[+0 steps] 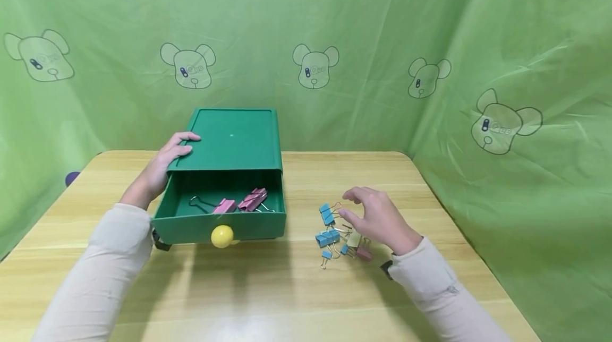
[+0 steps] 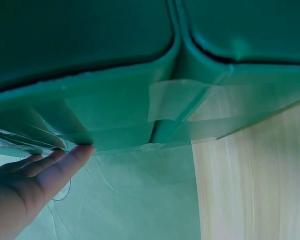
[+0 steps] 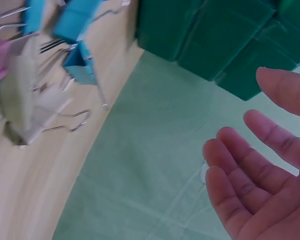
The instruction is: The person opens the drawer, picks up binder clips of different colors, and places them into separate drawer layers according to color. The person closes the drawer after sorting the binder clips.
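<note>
A green drawer box [image 1: 234, 140] stands on the table, its drawer [image 1: 181, 230] pulled out toward me. Inside the drawer lie pink binder clips [image 1: 252, 200]. My left hand [image 1: 164, 164] rests against the box's left side, fingertips on the top edge; in the left wrist view its fingers [image 2: 65, 167] touch the green wall. Over a loose pile of binder clips hovers my right hand [image 1: 380, 220], fingers apart and holding nothing. The pile has blue clips [image 1: 327, 238], a pale yellow clip [image 3: 20, 85] and a pink clip [image 1: 364, 253].
A yellow round knob [image 1: 222, 236] sticks out from the drawer front. The wooden table [image 1: 306, 299] runs back to a green curtain [image 1: 258, 18] with bear-head prints, which also closes off the right side. A purple round thing [image 1: 72, 178] shows past the table's left edge.
</note>
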